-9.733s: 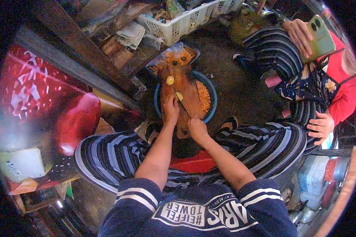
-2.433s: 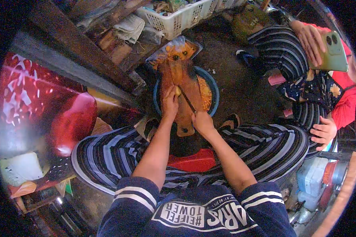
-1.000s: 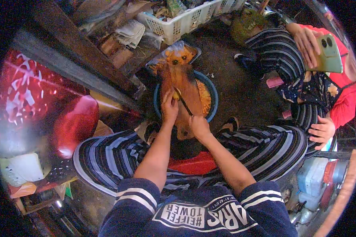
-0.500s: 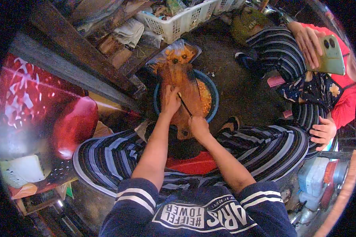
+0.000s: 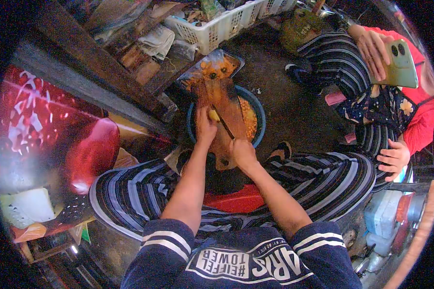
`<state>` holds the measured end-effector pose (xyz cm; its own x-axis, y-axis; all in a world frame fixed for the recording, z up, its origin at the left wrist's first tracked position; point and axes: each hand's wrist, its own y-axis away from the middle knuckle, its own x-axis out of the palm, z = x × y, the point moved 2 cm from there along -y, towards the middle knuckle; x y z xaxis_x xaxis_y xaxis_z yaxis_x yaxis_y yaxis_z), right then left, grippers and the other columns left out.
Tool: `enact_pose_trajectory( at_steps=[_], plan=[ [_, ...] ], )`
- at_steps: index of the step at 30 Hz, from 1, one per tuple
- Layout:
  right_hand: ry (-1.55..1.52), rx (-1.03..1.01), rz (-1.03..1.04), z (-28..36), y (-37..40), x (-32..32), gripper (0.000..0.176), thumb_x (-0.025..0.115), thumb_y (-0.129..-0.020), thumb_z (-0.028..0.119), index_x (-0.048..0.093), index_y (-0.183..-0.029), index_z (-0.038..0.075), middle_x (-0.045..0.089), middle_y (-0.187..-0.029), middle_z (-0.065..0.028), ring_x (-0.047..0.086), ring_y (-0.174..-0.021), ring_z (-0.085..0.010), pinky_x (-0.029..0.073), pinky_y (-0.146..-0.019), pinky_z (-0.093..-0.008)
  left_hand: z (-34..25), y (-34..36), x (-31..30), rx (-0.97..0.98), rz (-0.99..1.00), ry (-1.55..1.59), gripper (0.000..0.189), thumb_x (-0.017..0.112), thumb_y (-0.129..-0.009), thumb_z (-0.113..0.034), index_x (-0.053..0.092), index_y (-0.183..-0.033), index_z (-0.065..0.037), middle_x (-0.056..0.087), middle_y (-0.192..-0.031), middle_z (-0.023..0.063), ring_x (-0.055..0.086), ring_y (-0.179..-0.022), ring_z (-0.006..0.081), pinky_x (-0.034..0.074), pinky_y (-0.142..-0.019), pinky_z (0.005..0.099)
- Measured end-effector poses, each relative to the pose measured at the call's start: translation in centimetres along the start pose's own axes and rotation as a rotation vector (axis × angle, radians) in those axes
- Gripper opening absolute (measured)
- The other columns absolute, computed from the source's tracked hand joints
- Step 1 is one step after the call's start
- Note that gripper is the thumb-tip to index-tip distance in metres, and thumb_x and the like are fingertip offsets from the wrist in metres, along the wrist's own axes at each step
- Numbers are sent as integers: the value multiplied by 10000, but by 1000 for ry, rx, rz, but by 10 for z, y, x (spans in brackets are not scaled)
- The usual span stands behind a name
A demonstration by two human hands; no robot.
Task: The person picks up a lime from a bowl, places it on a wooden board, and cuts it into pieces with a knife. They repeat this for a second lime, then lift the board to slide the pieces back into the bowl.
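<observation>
A wooden cutting board [image 5: 230,103] lies across a blue basin [image 5: 262,120], its holed handle pointing toward me. My right hand [image 5: 242,152] is closed around the handle of a knife [image 5: 224,126], whose dark blade slants up and left over the board. Against the blade, my left hand [image 5: 206,127] grips a small pale yellow piece of food [image 5: 213,115]; the fingers are partly hidden. Small yellow-orange pieces [image 5: 249,119] fill the visible right side of the basin. Beyond the board's far end sits a tray [image 5: 237,63] with orange pieces and two dark round spots.
A white plastic crate [image 5: 217,32] stands at the back, near a large greenish fruit-like object [image 5: 301,31]. On the right, a person in red [image 5: 422,120] holds a phone [image 5: 401,65]. A wooden beam [image 5: 96,72] and red shiny surfaces [image 5: 94,154] border the left.
My left hand has drawn slightly back toward me along the board, and the yellow piece now shows by its fingers. The knife stays at almost the same slant.
</observation>
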<state>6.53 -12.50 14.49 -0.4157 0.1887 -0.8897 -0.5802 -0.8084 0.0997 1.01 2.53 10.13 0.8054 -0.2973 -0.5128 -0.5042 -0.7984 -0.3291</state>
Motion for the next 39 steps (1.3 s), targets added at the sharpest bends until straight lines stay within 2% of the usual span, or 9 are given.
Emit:
enact_pose_trajectory(
  at_steps=[10,15,18,22,26,29,34,38,39],
  plan=[
    [-54,56,81,2,0,7,294,510,-793,214,612,-694,-43,582,-693,-248,593,-666,-385,491,-605,-441,2,12,-1,19,-112,-63,219,479,-700,63,528,-907,12,526,-959,175,502,-906,358,409,-784,381],
    [8,-117,124,-7,1,26,213,498,-779,130,600,-712,-44,580,-737,-248,598,-696,-372,495,-602,-426,3,13,-1,28,-122,-57,188,487,-703,59,529,-882,20,535,-934,180,512,-879,360,415,-768,379],
    [73,-3,84,-14,-3,53,217,481,-781,125,599,-703,-40,580,-724,-252,598,-663,-371,495,-590,-424,1,8,0,63,-166,-33,174,496,-702,60,524,-869,24,534,-920,185,513,-867,361,416,-757,380],
    [82,-56,-3,-12,0,42,257,471,-797,163,601,-695,-34,575,-686,-254,593,-638,-377,494,-579,-426,-2,13,-2,50,-180,-25,158,503,-693,67,515,-845,25,530,-896,182,511,-846,364,415,-750,384],
    [-14,-19,88,-7,3,22,293,455,-816,207,595,-733,-37,579,-668,-242,596,-651,-375,495,-589,-446,10,12,3,13,-121,-33,163,513,-686,58,506,-845,23,520,-890,184,505,-846,371,415,-748,387],
    [-43,-24,55,-5,-1,14,325,465,-827,238,585,-735,-50,565,-636,-251,585,-637,-390,485,-578,-447,21,8,10,-29,-117,-4,212,539,-676,35,492,-883,24,501,-924,200,480,-897,376,398,-770,407],
    [-133,92,-48,-6,-5,-7,328,484,-816,246,584,-701,-45,572,-664,-250,584,-652,-391,481,-587,-450,-13,5,9,-200,-161,-314,407,616,-628,-21,447,-997,11,464,-986,215,422,-972,389,356,-830,420],
    [-134,122,-21,-21,-15,-18,308,490,-809,237,583,-713,-41,577,-674,-241,583,-660,-387,477,-594,-459,-22,3,23,-195,-99,-330,481,645,-580,-14,447,-1018,1,459,-990,204,416,-974,386,355,-832,418],
    [-107,114,-10,-27,-15,-16,301,490,-808,234,584,-717,-38,577,-671,-238,583,-659,-384,476,-595,-462,-21,5,29,-86,-140,-391,508,636,-566,14,440,-1035,-3,453,-1011,197,412,-980,382,354,-838,414]
  ],
)
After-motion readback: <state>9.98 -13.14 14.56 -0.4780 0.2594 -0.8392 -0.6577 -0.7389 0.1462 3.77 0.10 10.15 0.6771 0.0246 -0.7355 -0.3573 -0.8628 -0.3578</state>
